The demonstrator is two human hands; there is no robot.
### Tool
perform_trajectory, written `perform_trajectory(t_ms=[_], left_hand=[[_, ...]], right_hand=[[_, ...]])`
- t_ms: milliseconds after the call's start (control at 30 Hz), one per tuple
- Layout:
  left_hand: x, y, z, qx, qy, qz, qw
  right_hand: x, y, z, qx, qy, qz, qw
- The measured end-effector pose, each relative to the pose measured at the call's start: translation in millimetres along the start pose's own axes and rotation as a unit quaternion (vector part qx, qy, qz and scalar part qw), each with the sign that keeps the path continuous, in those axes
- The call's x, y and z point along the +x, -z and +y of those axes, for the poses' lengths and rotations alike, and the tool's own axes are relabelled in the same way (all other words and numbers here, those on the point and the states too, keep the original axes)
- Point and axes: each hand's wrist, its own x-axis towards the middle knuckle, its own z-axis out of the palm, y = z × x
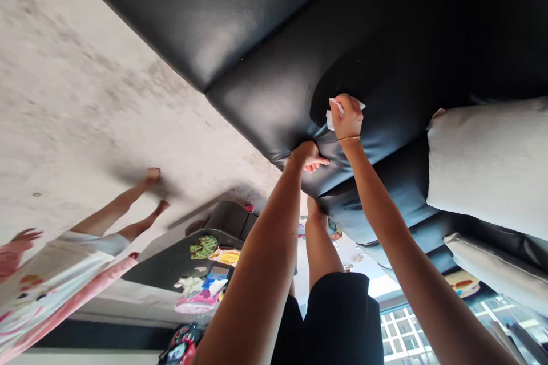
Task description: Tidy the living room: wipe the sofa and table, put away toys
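while the view appears inverted, both arms reach up-frame to the black sofa cushion [274,85]. right hand [347,117], centre of frame, is clenched around a white tissue [330,120], pressed flat to the leather, probably for wiping contact. left hand [307,157], just below, grips the cushion edge, seemingly bracing it. grey pillow [488,159] at right.

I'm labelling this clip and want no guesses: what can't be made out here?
- Head view: the tissue is mostly hidden inside the right hand.
- The left hand presses the sofa; its fingers curl under.
- The other person is cut off by the left edge.
- Items on the dark table are too small to identify.
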Motion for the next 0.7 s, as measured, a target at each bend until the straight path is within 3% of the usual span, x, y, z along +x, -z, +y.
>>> perform_trajectory(t_ms=[100, 267, 467, 533, 633, 700], left_hand=[[1, 0, -1, -0.003, 0.001, 0.003, 1.000], [1, 1, 0, -0.010, 0.001, 0.002, 1.000], [-5, -1, 2, -0.003, -0.001, 0.010, 1.000], [-9, -1, 1, -0.005, -0.015, 0.023, 1.000], [-18, 0, 1, -0.007, -0.029, 0.028, 0.999], [-23, 2, 2, -0.011, -0.038, 0.029, 0.999]], right_hand=[[-8, -1, 3, -0.025, 0.022, -0.015, 0.999], [8, -1, 6, -0.040, 0.023, -0.018, 0.999], [-9, 17, 9, -0.043, 0.072, -0.101, 0.991], [-5, 25, 10, -0.058, 0.055, -0.065, 0.995], [6, 33, 9, -0.076, 0.016, 0.039, 0.996], [4, 37, 8, -0.077, 0.042, 0.045, 0.995]])
